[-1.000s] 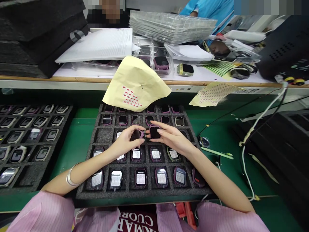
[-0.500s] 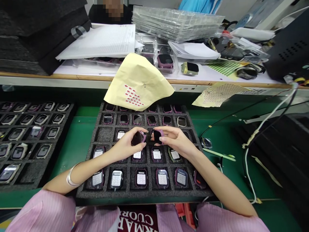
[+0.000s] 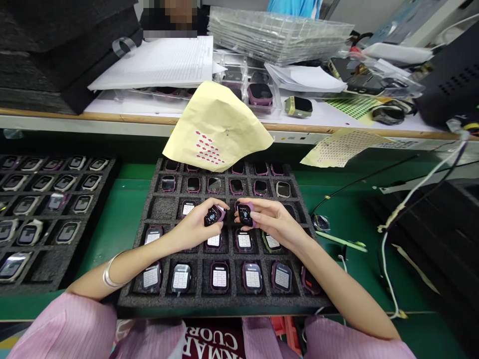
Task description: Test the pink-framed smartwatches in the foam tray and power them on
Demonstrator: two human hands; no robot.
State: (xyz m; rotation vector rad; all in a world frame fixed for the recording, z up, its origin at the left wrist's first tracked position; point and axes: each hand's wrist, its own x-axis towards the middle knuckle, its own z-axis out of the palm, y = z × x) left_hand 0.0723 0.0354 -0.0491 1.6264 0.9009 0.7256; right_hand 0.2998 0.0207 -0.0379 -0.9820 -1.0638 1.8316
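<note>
My left hand is closed on a purple smartwatch whose screen is lit with a watch face. Close beside it, my right hand grips another purple smartwatch, its screen lit too. The two watches are apart, above the middle of a black foam tray. Many watches lie in the tray's compartments. Several in the nearer rows, such as the purple one at the front, show white screens with a grid; those in the far rows are dark.
Another foam tray of watches lies at the left. Yellow sticker sheets hang from the shelf edge. Papers, clear trays and black foam blocks stand on the shelf. Cables hang at the right. A person sits behind.
Both held watches' screens were dark and now show lit watch faces. My hands have hardly moved; the view has shifted slightly.
</note>
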